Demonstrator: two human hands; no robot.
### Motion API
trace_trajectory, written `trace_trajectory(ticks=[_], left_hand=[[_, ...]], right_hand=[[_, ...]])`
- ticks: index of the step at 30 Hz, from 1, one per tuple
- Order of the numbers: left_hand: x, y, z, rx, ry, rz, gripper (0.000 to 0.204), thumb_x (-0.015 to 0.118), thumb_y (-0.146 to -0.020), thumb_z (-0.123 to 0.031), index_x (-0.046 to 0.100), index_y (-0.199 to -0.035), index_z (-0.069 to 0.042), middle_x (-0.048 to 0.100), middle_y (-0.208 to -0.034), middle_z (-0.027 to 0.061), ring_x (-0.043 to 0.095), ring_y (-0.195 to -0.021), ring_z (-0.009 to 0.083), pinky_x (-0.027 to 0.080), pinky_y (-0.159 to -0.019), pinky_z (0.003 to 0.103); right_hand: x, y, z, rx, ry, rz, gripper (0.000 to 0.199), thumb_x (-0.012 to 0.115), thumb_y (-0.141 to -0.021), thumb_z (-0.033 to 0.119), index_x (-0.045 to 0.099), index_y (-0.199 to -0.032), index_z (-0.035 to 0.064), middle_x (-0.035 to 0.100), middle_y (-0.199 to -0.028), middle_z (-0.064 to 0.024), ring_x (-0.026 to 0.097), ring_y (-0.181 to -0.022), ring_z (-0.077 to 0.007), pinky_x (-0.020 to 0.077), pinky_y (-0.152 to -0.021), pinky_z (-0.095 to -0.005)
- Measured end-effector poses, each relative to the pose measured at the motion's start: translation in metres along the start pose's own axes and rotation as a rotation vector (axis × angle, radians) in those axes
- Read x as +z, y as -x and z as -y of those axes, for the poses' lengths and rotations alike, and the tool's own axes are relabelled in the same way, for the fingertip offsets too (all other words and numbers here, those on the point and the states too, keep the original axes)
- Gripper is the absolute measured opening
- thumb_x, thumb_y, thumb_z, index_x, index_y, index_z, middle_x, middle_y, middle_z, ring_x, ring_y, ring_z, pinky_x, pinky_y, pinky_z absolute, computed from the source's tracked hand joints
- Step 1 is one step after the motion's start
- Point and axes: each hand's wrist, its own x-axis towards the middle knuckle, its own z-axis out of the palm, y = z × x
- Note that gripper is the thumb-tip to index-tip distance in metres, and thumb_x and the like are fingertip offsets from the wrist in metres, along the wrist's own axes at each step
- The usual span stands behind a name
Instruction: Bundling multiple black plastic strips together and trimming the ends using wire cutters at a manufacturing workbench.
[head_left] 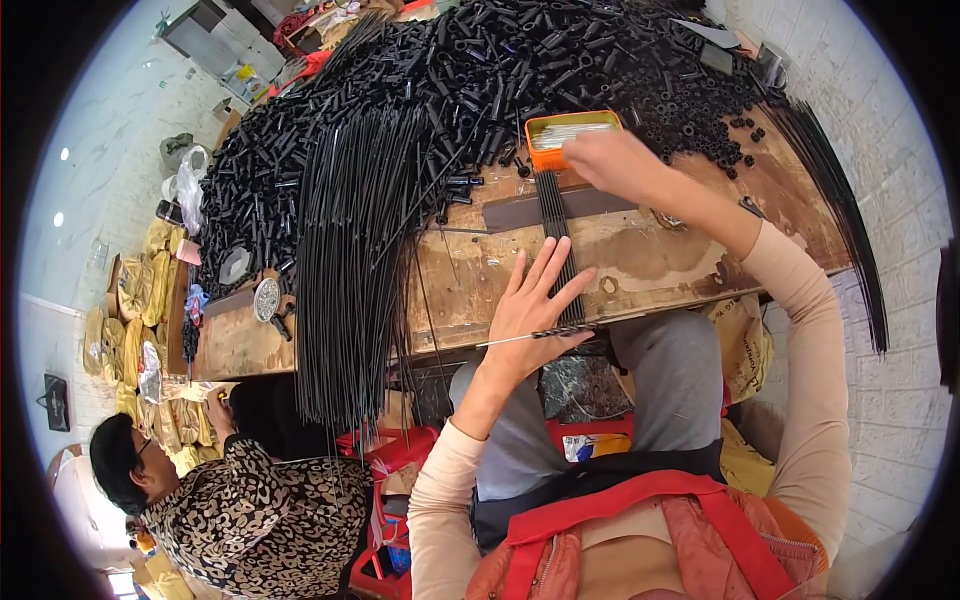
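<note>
At the far left, low in the view, another person (240,510) in a spotted top sits bent forward, beside yellow sacks (135,320) stacked along the wall. Next comes the worn wooden surface (470,270), its left and back parts buried under a heap of short black tubes (400,90). A thick bundle of long thin black rods (350,260) lies across the heap and hangs over the near edge of the surface. A small round metal tin (266,298) sits near the left end, just beside the tubes. Toward the middle, the left hand (535,310) lies flat with fingers spread, its grip released, pressing on a narrow row of short black rods (556,225) that runs from the near edge up toward an orange tray; a single thin rod with a pale end (530,337) passes under the palm at the edge. A dark flat strip (520,212) crosses beneath the row. The right hand (610,162) reaches to the orange tray (570,133), which holds pale thin pieces, fingers curled at its rim; whether they pinch anything cannot be told. Further right, small black rings (700,120) lie scattered, and another sheaf of long rods (840,210) curves off the right end.
</note>
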Motion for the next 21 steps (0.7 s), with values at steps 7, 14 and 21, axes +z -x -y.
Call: trace_trajectory(ticks=[7,14,21], left_hand=[[0.000,0.000,-0.004,-0.022,-0.017,-0.037,0.078,0.082,-0.062,-0.035,0.053,-0.133,-0.019,0.031,-0.150,0.0163,0.028,-0.140,0.0316,0.025,-0.113,0.049],[-0.001,-0.001,-0.005,-0.017,-0.005,-0.038,0.077,0.081,-0.064,-0.035,0.053,-0.133,-0.017,0.031,-0.150,0.0168,0.027,-0.140,0.0322,0.025,-0.113,0.048],[-0.001,0.000,-0.003,-0.017,-0.006,-0.030,0.077,0.081,-0.064,-0.036,0.052,-0.133,-0.017,0.031,-0.150,0.0171,0.027,-0.140,0.0324,0.025,-0.113,0.047]], right_hand=[[0.017,0.027,0.015,0.005,0.007,0.087,0.019,0.055,-0.078,0.001,0.060,-0.096,0.0004,0.060,-0.083,-0.0155,0.063,-0.079,-0.0349,0.0511,-0.067,-0.0440],[0.019,0.025,0.015,-0.036,0.027,0.062,0.020,0.055,-0.078,0.001,0.059,-0.098,0.0002,0.059,-0.089,-0.0153,0.063,-0.083,-0.0338,0.0515,-0.068,-0.0433],[0.025,0.020,0.011,-0.012,0.010,0.112,0.017,0.055,-0.080,0.002,0.059,-0.096,0.0009,0.058,-0.087,-0.0148,0.063,-0.084,-0.0335,0.0517,-0.069,-0.0424]])
